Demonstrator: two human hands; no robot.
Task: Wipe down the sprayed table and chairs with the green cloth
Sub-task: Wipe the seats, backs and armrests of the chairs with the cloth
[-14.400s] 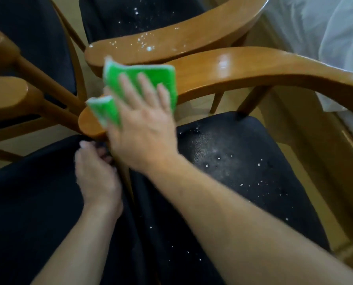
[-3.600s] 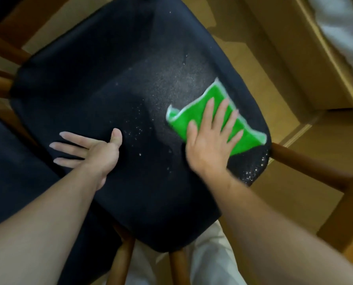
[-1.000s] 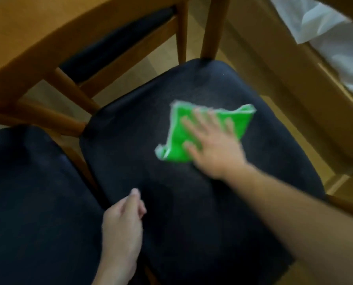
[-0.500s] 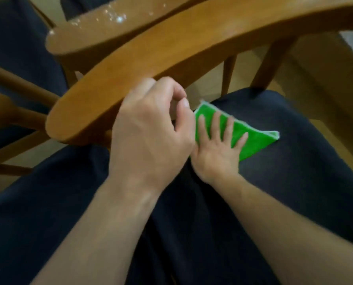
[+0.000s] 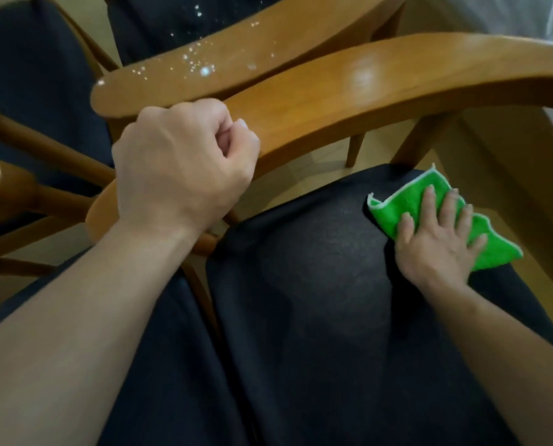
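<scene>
The green cloth (image 5: 393,208) lies flat on the dark chair seat (image 5: 300,272), near the seat's far right edge. My right hand (image 5: 439,243) presses down on it with fingers spread. My left hand (image 5: 178,169) is curled around the left end of this chair's curved wooden backrest (image 5: 381,88). Just behind it, a second chair's backrest (image 5: 223,69) carries white spray droplets. The seat fabric under the cloth looks damp and free of droplets.
More chairs with dark seats (image 5: 33,62) and wooden rails (image 5: 43,146) crowd the left side. A light wooden panel (image 5: 513,162) runs along the right, with white fabric (image 5: 519,14) above it. Wood floor shows between the chair legs.
My right hand has slid the cloth to the right across the seat, away from my left hand. My left hand stays closed on the backrest end.
</scene>
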